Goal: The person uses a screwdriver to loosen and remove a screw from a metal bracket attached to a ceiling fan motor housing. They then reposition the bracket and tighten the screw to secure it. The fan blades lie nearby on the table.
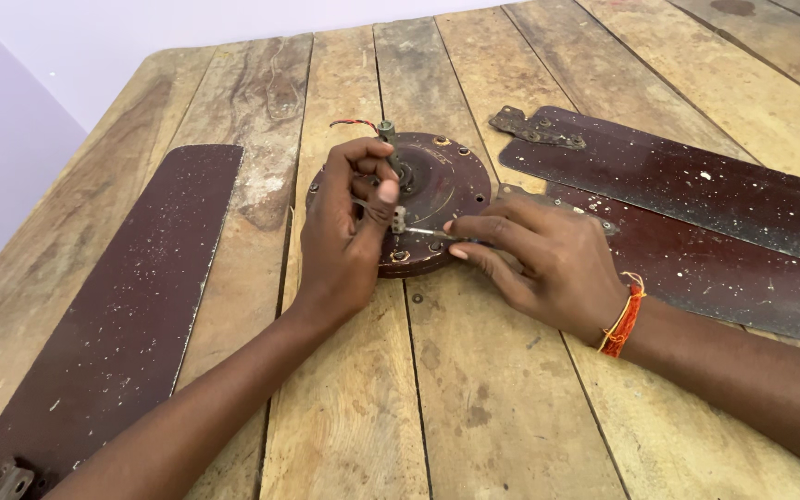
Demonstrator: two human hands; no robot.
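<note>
A round dark-brown fan motor housing (pixel 442 176) lies flat on the wooden table (pixel 474 389), its short shaft (pixel 387 139) standing up with red and black wires beside it. My left hand (pixel 349 231) rests on the housing's left side, thumb and fingers pinching a small metal part (pixel 399 219) near the rim. My right hand (pixel 539 259), an orange thread on its wrist, grips a thin tool (pixel 430 232) whose tip meets that part.
One dark-brown fan blade (pixel 131 306) lies on the left. Two more blades (pixel 696 185) with metal brackets (pixel 534 128) lie on the right, close behind my right hand. A pale wall borders the table's far left edge.
</note>
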